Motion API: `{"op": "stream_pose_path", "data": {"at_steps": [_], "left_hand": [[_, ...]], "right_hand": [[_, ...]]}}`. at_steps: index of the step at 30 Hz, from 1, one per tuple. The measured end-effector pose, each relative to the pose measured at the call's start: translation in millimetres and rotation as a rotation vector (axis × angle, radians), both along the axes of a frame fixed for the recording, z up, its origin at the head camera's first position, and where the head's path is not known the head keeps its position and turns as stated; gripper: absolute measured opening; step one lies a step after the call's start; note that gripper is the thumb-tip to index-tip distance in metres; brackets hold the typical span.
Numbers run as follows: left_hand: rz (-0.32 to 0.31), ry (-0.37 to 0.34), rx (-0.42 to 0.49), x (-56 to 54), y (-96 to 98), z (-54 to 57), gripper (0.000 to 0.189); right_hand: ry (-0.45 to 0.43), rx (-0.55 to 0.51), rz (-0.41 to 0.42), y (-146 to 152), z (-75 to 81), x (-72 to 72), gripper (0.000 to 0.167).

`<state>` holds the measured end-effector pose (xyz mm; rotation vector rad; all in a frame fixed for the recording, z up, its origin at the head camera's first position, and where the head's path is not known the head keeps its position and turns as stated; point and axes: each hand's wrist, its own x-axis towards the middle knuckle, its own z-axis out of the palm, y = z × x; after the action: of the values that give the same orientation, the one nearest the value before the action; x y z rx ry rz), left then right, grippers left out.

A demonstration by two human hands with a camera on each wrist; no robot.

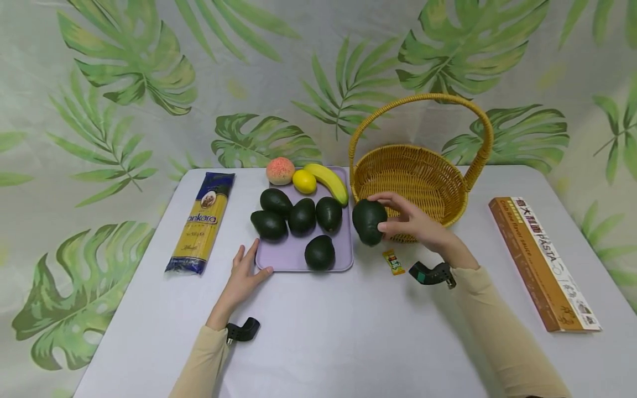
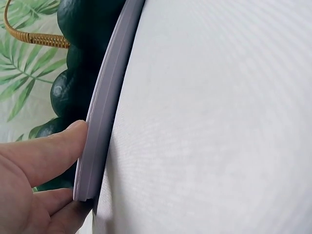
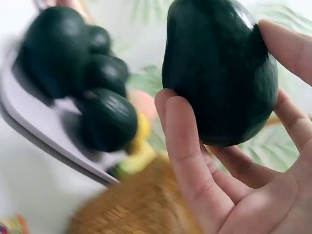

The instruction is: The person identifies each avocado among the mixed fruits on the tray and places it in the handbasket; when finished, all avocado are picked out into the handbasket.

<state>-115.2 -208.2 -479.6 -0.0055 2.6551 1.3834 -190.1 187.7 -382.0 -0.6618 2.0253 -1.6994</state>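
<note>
My right hand (image 1: 410,221) holds a dark green avocado (image 1: 369,222) in the air between the tray and the wicker basket (image 1: 408,177). Thumb and fingertips press around its sides in the right wrist view. The lilac tray (image 1: 278,260) carries several more avocados (image 1: 319,253), a peach (image 1: 280,171), a lemon (image 1: 304,181) and a banana (image 1: 327,182). At the tray's near left corner rests my left hand (image 1: 241,279), fingers extended and spread. Its thumb (image 2: 63,141) touches the tray's near edge in the left wrist view, with other fingertips behind the corner.
A blue and yellow pasta packet (image 1: 201,224) lies left of the tray. The basket's tall handle (image 1: 423,97) arches over its opening. A small yellow snack packet (image 1: 393,262) lies before the basket, and a long brown and white pasta box (image 1: 544,265) is at the right.
</note>
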Motion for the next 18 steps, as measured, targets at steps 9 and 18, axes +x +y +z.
{"op": "stream_pose_path", "data": {"at_steps": [9,18], "left_hand": [[0.005,-0.011,0.013,0.3,-0.3,-1.1,0.079],[-0.004,-0.009,0.010,1.5,0.5,2.2,0.080]], "right_hand": [[0.020,-0.076,-0.170,41.8,16.3,-33.7,0.047],[-0.020,0.063,-0.262,47.7,26.1,-79.3,0.056]]}}
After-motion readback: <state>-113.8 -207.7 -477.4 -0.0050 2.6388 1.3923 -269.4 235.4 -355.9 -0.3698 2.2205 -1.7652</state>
